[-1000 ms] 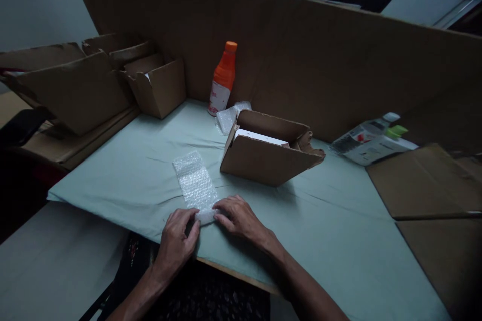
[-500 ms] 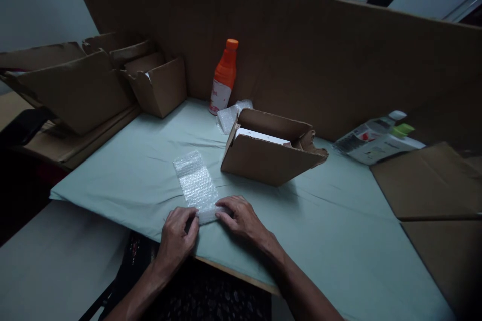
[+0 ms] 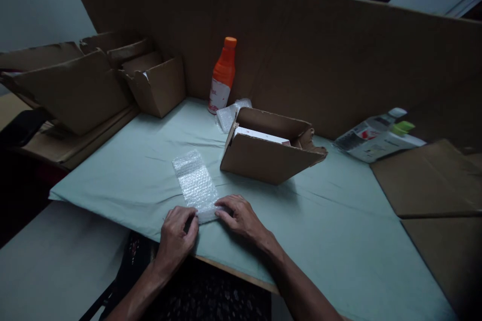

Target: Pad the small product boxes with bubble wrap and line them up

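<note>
A strip of clear bubble wrap (image 3: 196, 180) lies flat on the cloth-covered table, its near end folded over. My left hand (image 3: 177, 230) pinches the left corner of that fold between thumb and fingers. At the right corner, my right hand (image 3: 238, 214) grips the same fold, thumb below and fingers above. Just beyond the right hand stands an open cardboard box (image 3: 271, 160) with a white flat item (image 3: 261, 135) inside; most of that item is hidden by the box wall.
Behind the box lie another piece of bubble wrap (image 3: 227, 118) and an orange bottle (image 3: 223, 75). Cardboard bins (image 3: 165, 88) stand at the left. A clear bottle (image 3: 371, 133) and a green-capped container (image 3: 391, 146) lean at the right, near cardboard flaps (image 3: 429, 180). A tall cardboard wall (image 3: 320, 55) closes the back.
Both hands keep the same grip on the folded end of the bubble wrap. The view has shifted very slightly; nothing else has visibly moved.
</note>
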The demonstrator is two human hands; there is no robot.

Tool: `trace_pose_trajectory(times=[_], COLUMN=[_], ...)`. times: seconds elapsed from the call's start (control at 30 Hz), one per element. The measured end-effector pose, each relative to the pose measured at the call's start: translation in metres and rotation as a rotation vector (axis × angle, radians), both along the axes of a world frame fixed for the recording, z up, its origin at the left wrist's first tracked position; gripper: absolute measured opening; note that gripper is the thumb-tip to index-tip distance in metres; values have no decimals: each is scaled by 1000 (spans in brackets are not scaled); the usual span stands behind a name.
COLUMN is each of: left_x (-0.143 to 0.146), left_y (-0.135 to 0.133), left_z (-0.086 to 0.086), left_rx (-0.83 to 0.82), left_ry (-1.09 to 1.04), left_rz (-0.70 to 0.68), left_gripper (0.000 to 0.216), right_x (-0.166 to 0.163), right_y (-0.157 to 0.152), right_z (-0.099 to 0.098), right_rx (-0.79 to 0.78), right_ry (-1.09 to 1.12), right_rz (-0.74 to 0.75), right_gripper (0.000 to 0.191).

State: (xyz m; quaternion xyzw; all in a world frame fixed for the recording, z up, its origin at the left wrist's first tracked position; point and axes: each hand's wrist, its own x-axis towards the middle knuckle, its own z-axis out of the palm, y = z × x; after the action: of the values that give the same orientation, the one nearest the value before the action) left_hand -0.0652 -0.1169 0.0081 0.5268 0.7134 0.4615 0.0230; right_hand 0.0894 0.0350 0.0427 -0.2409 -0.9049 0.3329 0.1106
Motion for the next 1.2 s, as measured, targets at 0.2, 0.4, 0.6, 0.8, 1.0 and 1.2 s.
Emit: trace_pose_trajectory(times=[0.2,0.4,0.6,0.8,1.0,1.2], left_x=[1,1,1,1,0,0], left_y=[1,0,1,2,3,2], left_z=[-3,-4,-8,-13,-13,-11], left_rx=[7,22,38,45,50,59], left_ry=[13,33,58,71,75,82], left_rz=[16,21,32,53,49,27], left_gripper=[12,11,10,14,16,12], right_x=[0,-1,-2,-2,-2,-2], right_y=[0,-1,-2,-1,-1,0], right_z=[0,-1,-4,-8,-9,-8], right_rx=[-23,-31,-36,-38,-39,-40], right_ry=[32,33,45,67,70,56], right_rz=[-18,-27,-59,-61,-60,-49], right_gripper=[16,16,16,16,16,16])
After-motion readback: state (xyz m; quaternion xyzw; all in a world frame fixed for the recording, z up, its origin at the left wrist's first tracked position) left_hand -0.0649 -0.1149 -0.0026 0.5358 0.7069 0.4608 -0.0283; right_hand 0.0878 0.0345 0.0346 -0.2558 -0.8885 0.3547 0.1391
